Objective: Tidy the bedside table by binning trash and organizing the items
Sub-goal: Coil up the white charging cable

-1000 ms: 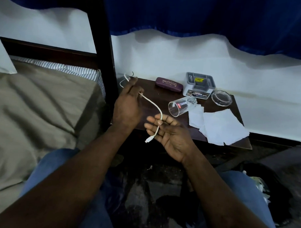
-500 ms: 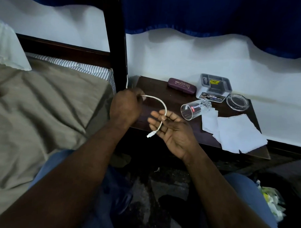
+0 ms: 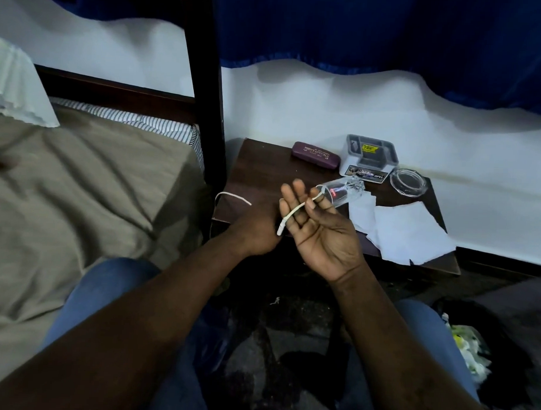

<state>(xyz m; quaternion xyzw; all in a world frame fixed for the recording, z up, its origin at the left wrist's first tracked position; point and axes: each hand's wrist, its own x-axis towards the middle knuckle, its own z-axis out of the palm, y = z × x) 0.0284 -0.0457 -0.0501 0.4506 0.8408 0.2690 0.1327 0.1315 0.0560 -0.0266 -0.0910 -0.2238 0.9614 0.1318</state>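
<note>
The right hand [image 3: 319,234] lies palm up over the front edge of the dark wooden bedside table [image 3: 258,170], fingers nearly straight, thumb pinning a thin white charging cable [image 3: 293,211] across them, its plug hanging below. The left hand [image 3: 254,232] sits just beside it, fingers hidden, so their grip cannot be told; a loop of the cable shows near the table's left edge. A clear glass tumbler [image 3: 345,192] lies on its side beside white paper sheets [image 3: 412,234] at the front right corner, a maroon glasses case [image 3: 315,154] at the back edge
</note>
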